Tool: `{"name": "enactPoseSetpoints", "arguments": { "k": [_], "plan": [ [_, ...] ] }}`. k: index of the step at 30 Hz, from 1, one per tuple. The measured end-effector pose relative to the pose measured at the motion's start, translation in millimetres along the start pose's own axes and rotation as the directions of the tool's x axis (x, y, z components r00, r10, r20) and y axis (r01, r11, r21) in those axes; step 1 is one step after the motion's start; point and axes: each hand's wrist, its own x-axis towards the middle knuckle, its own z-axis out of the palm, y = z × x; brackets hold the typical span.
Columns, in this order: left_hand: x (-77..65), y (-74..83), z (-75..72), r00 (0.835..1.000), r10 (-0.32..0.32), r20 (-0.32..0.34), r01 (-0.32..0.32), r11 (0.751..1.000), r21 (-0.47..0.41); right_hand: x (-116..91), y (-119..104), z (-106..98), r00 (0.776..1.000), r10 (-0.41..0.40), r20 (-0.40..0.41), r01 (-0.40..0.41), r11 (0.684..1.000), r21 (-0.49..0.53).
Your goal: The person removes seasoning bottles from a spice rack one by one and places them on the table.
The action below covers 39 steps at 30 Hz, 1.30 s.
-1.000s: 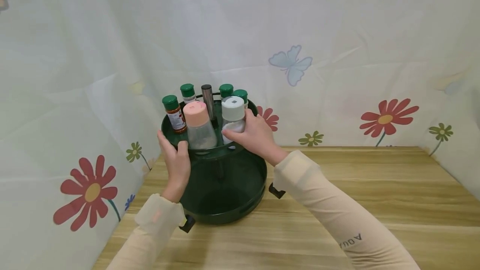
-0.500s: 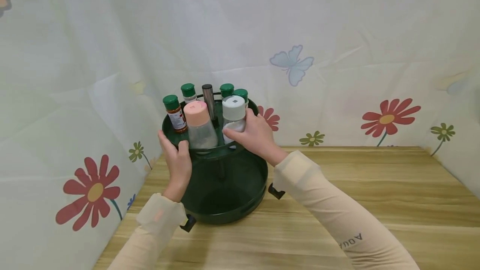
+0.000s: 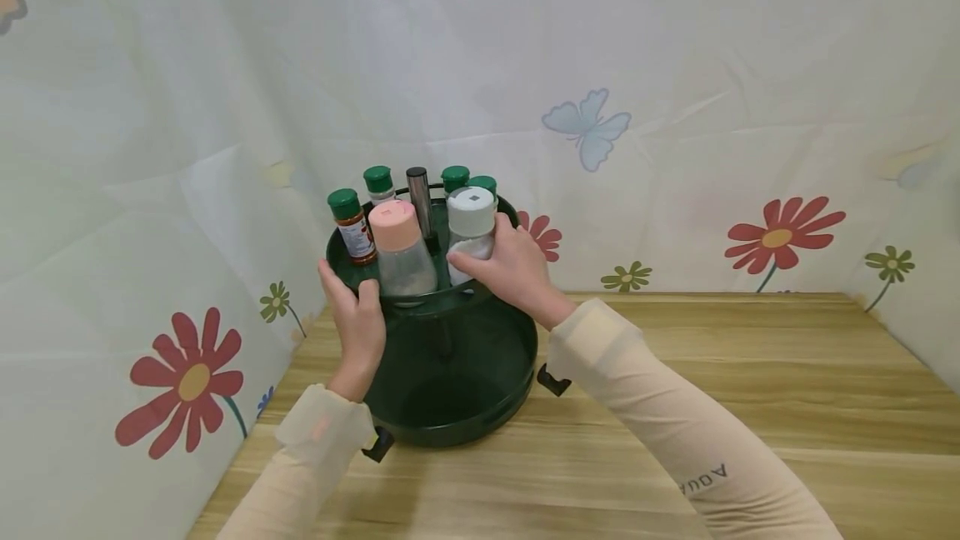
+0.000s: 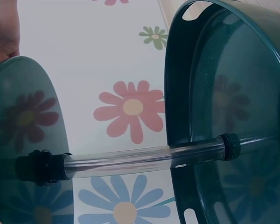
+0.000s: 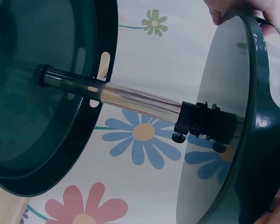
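Observation:
A two-tier dark green round rack stands on the table, its upper tray (image 3: 435, 304) carrying several seasoning containers. My left hand (image 3: 356, 323) grips this tray's rim at the left front, thumb toward the front and fingers along the outer side. At the right front, my right hand (image 3: 513, 265) holds a clear seasoning jar (image 3: 461, 261) with a white lid and white contents, thumb across its front. A similar jar with a pink lid (image 3: 405, 265) stands between the hands. From the wrist views, a shiny metal pole (image 4: 126, 160) joins the two tiers.
Green-capped spice bottles (image 3: 354, 227) stand around the back of the upper tray, near the black-topped pole. The deep lower tray (image 3: 450, 390) sits on the wooden table (image 3: 712, 373). A flowered cloth (image 3: 420, 40) hangs behind and at the left.
The white-lidded jar in my right hand has risen slightly, with the hand. My left hand keeps its grip on the rim. The view has shifted a little.

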Motion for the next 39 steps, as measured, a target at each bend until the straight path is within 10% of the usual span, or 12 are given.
{"name": "enactPoseSetpoints", "arguments": {
  "k": [39],
  "plan": [
    [0.5,-0.3,-0.9,1.0,-0.004,0.007,0.004,1.0,0.029,8.4,-16.5,-8.6,1.0,0.031,0.003,-0.03,0.971,0.235]
  ]
}}
